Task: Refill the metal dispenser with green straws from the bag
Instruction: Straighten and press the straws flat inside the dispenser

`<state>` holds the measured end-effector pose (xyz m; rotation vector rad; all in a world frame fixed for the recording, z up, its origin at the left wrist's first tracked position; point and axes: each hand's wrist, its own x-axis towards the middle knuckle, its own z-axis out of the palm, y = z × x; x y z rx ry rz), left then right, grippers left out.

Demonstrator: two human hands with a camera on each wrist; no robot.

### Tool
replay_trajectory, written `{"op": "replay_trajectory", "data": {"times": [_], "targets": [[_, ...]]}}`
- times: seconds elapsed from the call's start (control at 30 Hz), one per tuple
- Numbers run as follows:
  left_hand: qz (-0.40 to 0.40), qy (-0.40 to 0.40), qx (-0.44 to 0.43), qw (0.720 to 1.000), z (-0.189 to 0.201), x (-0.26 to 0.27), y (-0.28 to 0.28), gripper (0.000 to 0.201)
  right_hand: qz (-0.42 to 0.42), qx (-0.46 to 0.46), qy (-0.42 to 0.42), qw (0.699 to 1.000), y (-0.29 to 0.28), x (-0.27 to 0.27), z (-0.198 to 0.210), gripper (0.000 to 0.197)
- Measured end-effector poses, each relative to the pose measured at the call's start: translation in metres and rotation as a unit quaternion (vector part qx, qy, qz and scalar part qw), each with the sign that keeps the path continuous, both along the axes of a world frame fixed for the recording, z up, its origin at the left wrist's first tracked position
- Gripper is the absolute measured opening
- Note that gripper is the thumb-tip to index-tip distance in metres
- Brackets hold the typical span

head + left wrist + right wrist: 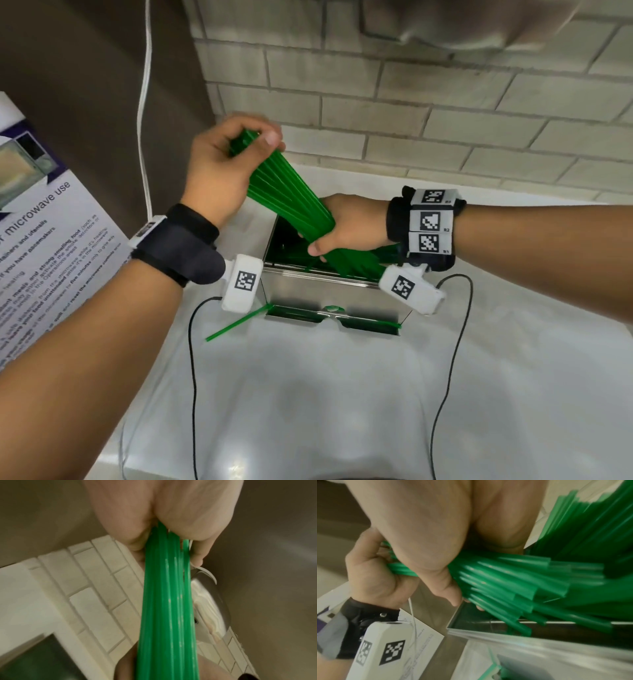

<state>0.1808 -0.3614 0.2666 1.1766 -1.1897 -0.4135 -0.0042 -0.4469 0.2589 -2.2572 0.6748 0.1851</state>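
A bundle of green straws [291, 198] is held slantwise over the open top of the metal dispenser [329, 284], which stands on the white worktop [479, 377] near the tiled wall [445, 113]. The upper, far-left end of the bundle is gripped by the left hand [222, 168], whose fingers and thumb are curled tightly round it. The lower part is clasped by the right hand [346, 226], fingers wrapped about the straws just above the dispenser's rim. Below that hand the straw ends fan out and reach down into the box, where more green straws lie. In the right wrist view the splayed ends are seen crossing the near metal edge.

At the foot of the dispenser, straws are seen in the front tray [332, 318], and a single loose straw [236, 323] sticks out from the tray's left corner over the worktop. A microwave notice [51, 246] is seen at the left, and a white cable [145, 102] hangs down the brown wall behind it. The bag cannot be made out in any view.
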Motion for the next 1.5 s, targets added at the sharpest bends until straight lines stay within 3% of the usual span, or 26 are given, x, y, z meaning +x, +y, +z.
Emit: {"op": "replay_trajectory", "data": {"times": [0.03,0.1,0.2,0.3,0.4,0.47,0.6,0.7,0.77,0.83,0.93,1.0,1.07,1.13,1.33,1.5], "targets": [[0.016,-0.008,-0.007,1.000,0.005,0.003,-0.003,0.005,-0.011,0.021,-0.012,1.000,0.000,0.004,0.000,0.028],[0.052,-0.008,-0.021,0.998,0.012,0.008,-0.009,0.012,-0.033,0.074,-0.040,0.996,0.002,0.012,-0.001,0.027],[0.028,0.006,0.005,1.000,0.011,0.001,-0.015,0.010,-0.062,0.134,-0.044,0.988,0.002,0.013,-0.007,0.022],[0.008,-0.017,0.029,0.999,0.004,-0.002,-0.015,0.007,-0.035,0.133,-0.032,0.990,-0.004,0.008,-0.005,0.020],[-0.014,-0.010,-0.038,0.999,0.012,0.004,-0.015,0.031,-0.022,0.091,-0.054,0.994,-0.014,0.005,0.010,0.020],[-0.037,0.047,-0.078,0.995,0.021,0.007,-0.014,0.040,-0.030,0.097,-0.092,0.991,-0.022,0.002,0.022,0.019],[-0.052,0.168,-0.054,0.983,0.022,0.016,-0.011,0.058,-0.027,0.189,-0.188,0.963,-0.029,-0.003,0.040,0.016],[-0.031,0.199,0.007,0.980,0.012,0.019,-0.011,0.067,-0.032,0.318,-0.251,0.914,-0.024,0.001,0.035,0.015],[-0.027,0.215,0.040,0.975,0.003,0.020,-0.013,0.068,-0.042,0.358,-0.255,0.897,-0.020,0.003,0.021,0.016],[-0.027,0.222,0.058,0.973,-0.004,0.019,-0.013,0.068,-0.067,0.361,-0.228,0.902,-0.017,0.003,0.000,0.015],[-0.043,0.216,0.072,0.973,-0.011,0.013,-0.012,0.070,-0.092,0.300,-0.124,0.941,-0.015,-0.006,-0.032,0.015],[-0.060,0.198,0.084,0.975,-0.013,0.008,-0.012,0.069,-0.055,0.143,-0.008,0.988,-0.014,-0.017,-0.043,0.020],[-0.065,0.162,0.099,0.980,-0.014,0.003,-0.012,0.062,0.007,-0.021,0.110,0.994,-0.013,-0.023,-0.043,0.022],[-0.080,0.114,0.113,0.984,-0.016,0.000,-0.012,0.055,0.035,-0.093,0.164,0.981,-0.013,-0.024,-0.039,0.020],[-0.103,-0.099,0.163,0.976,-0.033,-0.014,-0.007,0.051,0.046,-0.141,0.196,0.969,-0.016,-0.020,-0.040,0.029],[-0.113,-0.148,0.223,0.957,-0.056,-0.028,-0.003,0.040,0.091,-0.125,0.161,0.975,-0.014,-0.021,-0.042,0.022]]}}
